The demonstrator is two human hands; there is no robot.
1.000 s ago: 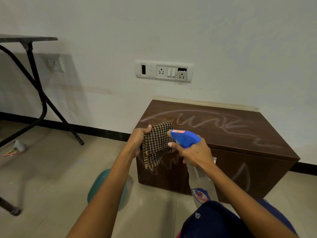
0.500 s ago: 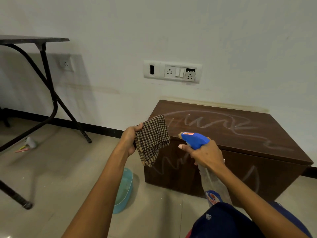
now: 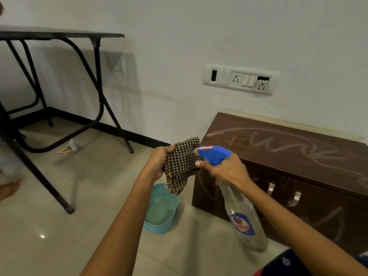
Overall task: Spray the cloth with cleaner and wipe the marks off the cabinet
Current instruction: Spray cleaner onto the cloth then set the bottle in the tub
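My left hand (image 3: 160, 159) holds up a brown checked cloth (image 3: 182, 166) by its left edge, so it hangs in front of me. My right hand (image 3: 226, 169) grips a clear spray bottle (image 3: 243, 220) with a blue trigger head (image 3: 214, 155); the nozzle points at the cloth and almost touches it, with a finger on the trigger. To the right stands a low dark brown cabinet (image 3: 298, 156) against the wall, with white scribbled marks (image 3: 278, 144) on its top and on its front.
A light blue plastic tub (image 3: 161, 212) sits on the tiled floor below the cloth, beside the cabinet's left end. A black folding table (image 3: 59, 34) stands at the left, with small bits of litter (image 3: 69, 146) under it. A socket panel (image 3: 240, 79) is on the wall.
The view has swung to the left, so the cabinet sits further right. The nozzle has come closer to the cloth, which both hands still hold in front of me.
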